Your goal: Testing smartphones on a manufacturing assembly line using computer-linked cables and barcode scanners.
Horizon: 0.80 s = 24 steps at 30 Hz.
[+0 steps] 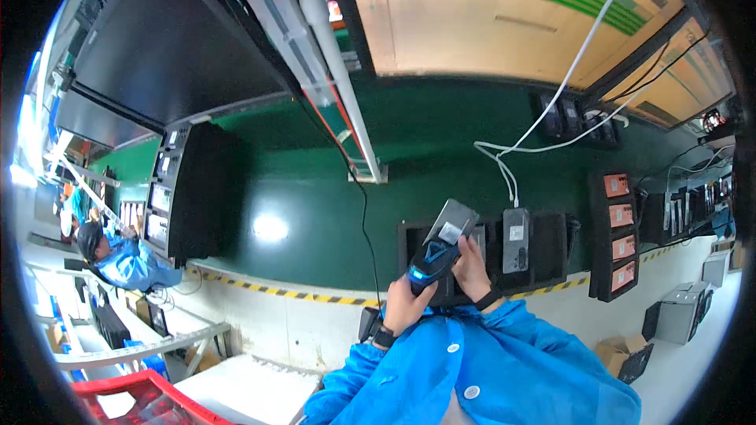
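My left hand (pixel 404 306) is wrapped round a black and blue handheld scanner (pixel 431 260) with a lit blue spot at its near end. The scanner's far end overlaps a silver-grey phone (pixel 461 214) bearing a white label. Fingers of my right hand (pixel 472 270) grip that phone by its right side, above a black tray (pixel 546 260) at the bench's near edge. In the tray lies another grey phone (pixel 516 242), label side up, with a white cable (pixel 513 189) at its far end. Part of the tray is hidden behind my hands.
Right of the tray stands a black holder (pixel 600 260) with several orange boxes (pixel 621 215). A white post (pixel 346 102) rises from the green bench (pixel 307 189), beside a hanging black cable (pixel 365 228). Stacked black trays (pixel 201 189) and a person in blue (pixel 130 262) are leftward. A red crate (pixel 157 386) sits lower left.
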### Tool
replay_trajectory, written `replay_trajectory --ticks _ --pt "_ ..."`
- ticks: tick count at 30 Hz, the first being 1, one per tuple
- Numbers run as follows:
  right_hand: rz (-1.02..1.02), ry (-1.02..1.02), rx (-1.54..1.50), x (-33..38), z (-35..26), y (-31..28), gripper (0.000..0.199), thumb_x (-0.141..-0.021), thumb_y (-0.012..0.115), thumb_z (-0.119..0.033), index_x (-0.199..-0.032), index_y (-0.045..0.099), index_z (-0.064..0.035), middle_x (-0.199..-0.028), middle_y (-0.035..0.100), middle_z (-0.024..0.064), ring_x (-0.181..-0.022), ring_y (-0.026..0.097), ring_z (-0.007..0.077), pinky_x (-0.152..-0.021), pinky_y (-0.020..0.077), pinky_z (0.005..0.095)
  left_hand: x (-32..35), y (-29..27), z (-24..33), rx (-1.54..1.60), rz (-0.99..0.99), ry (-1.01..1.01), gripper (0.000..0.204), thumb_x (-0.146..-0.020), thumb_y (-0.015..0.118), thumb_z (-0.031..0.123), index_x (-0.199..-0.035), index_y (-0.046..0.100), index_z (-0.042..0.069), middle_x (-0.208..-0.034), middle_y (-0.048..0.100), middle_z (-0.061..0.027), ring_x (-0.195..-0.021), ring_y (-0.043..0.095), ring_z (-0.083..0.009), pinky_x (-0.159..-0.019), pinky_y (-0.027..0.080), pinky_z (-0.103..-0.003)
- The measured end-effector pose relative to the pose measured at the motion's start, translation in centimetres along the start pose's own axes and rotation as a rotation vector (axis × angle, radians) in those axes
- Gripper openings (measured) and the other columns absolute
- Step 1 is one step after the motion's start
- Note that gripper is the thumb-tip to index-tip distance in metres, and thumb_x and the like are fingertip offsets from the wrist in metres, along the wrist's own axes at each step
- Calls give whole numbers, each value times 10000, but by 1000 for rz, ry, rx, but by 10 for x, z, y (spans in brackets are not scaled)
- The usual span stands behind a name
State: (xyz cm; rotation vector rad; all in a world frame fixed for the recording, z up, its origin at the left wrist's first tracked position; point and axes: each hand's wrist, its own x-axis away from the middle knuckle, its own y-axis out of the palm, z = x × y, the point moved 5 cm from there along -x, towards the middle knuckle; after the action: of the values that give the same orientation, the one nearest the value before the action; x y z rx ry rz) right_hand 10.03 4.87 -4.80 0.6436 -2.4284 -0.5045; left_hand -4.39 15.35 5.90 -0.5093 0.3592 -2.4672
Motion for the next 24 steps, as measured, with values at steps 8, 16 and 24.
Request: replay_trajectory --ticks 8,16,24 --pt "-27 -240 530 20 -9 3 252 -974 540 -278 -1156 541 -104 -1053 611 54 -965 587 174 -820 476 327 -4 3 -16 -7 31 130 359 -798 714 312 -941 650 -11 -762 665 -211 -703 656 -377 -630 503 -413" --pt "11 -18 67 -6 43 -15 384 -981 484 -456 -1094 556 -96 -574 432 -57 -421 367 24 -344 244 233 -3 -3 -18 -19 35 76 380 -778 726 346 -871 661 -17 -688 648 -201 -641 649 -362 -597 494 -410" --pt "-24 -7 400 14 1 12 398 -1001 464 -372 -1216 521 -41 -1199 599 81 -1089 569 238 -944 451 385 1 -4 -16 -8 51 57 354 -785 724 314 -865 655 -24 -689 647 -201 -642 653 -346 -593 487 -410"
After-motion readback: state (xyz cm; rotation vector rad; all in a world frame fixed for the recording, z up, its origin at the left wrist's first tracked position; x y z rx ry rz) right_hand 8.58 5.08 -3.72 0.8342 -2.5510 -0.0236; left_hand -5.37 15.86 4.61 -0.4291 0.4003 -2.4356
